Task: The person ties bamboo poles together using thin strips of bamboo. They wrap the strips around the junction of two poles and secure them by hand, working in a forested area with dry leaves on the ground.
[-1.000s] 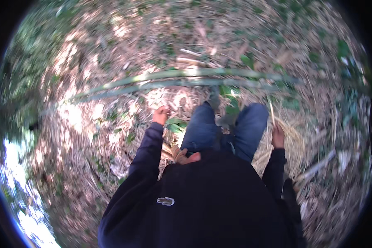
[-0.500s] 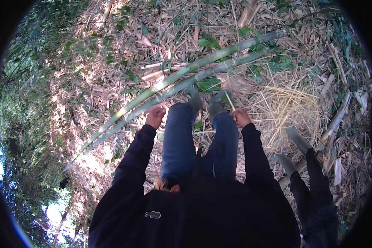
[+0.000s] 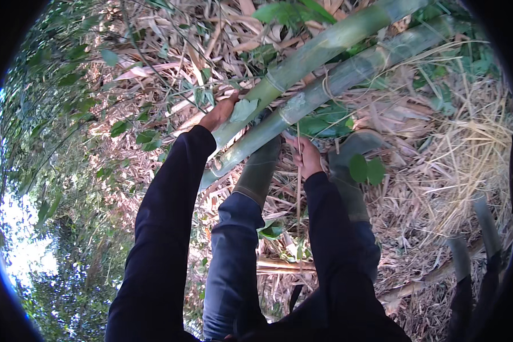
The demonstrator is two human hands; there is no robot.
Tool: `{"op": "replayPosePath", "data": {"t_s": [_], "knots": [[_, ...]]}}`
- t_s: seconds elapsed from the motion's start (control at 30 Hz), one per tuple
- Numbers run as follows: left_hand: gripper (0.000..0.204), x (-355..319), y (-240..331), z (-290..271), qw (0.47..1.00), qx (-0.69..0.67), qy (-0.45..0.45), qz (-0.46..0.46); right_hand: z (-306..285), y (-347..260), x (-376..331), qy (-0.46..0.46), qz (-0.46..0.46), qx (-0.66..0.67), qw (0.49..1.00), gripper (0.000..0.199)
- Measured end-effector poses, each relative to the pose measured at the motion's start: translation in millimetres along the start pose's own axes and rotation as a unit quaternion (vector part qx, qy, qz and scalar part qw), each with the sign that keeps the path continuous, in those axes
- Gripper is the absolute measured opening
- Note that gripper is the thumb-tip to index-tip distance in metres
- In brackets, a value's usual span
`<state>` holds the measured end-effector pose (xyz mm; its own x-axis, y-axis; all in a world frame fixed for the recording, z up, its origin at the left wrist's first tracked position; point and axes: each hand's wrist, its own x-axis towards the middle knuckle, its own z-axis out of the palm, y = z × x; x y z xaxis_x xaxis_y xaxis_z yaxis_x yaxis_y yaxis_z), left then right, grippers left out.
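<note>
Two green bamboo poles lie side by side, slanting from the near left up to the far right. My left hand (image 3: 221,113) is at the far edge of the upper bamboo pole (image 3: 319,48), closed against it, its fingertips partly hidden. A pale green leaf (image 3: 244,110) lies on that pole beside the hand. My right hand (image 3: 306,158) is just on the near side of the lower bamboo pole (image 3: 302,105). Its fingers are closed round a thin stick (image 3: 298,194), which points down toward me.
Dry bamboo leaf litter (image 3: 404,211) covers the ground. A heap of straw-coloured shavings (image 3: 473,148) lies at the right. Another person's boots (image 3: 484,219) show at the lower right. My own boots (image 3: 347,182) stand close to the poles. Leafy branches (image 3: 68,114) hang at the left.
I have bent down, so the poles appear larger and closer. My left hand has reached forward to the upper pole; my right hand has come near the lower one, still holding the thin stick.
</note>
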<state>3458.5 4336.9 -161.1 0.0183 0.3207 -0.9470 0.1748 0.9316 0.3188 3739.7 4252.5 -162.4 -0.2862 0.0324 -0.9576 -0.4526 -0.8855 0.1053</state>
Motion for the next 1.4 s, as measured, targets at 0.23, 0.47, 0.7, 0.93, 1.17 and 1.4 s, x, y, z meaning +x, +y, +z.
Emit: {"op": "replayPosePath", "data": {"t_s": [0.23,0.47,0.7,0.93,1.17,1.4], "knots": [[0.046,11.8,4.3,4.1,0.992,0.093,-0.047,-0.067,62.9,20.1,57.9,0.041,-0.017,0.138,0.989,0.028],[0.046,-14.9,-15.1,16.2,0.995,0.071,-0.046,-0.054,99.7,17.2,26.0,0.163,0.026,0.143,0.976,0.032],[0.049,4.8,-18.9,18.4,0.992,0.064,-0.061,-0.089,97.0,14.4,55.9,0.138,0.008,0.127,0.982,0.035],[0.037,20.7,5.4,2.6,0.954,-0.112,-0.136,-0.243,51.0,12.3,60.9,-0.053,0.014,0.131,0.99,0.024],[0.028,41.8,8.9,6.3,0.926,-0.136,-0.248,-0.251,13.4,-9.9,62.3,-0.156,0.039,-0.188,0.969,0.01],[0.032,67.8,-27.2,1.0,0.919,-0.164,-0.259,-0.249,28.2,21.6,85.1,-0.121,-0.199,-0.242,0.942,0.015]]}}
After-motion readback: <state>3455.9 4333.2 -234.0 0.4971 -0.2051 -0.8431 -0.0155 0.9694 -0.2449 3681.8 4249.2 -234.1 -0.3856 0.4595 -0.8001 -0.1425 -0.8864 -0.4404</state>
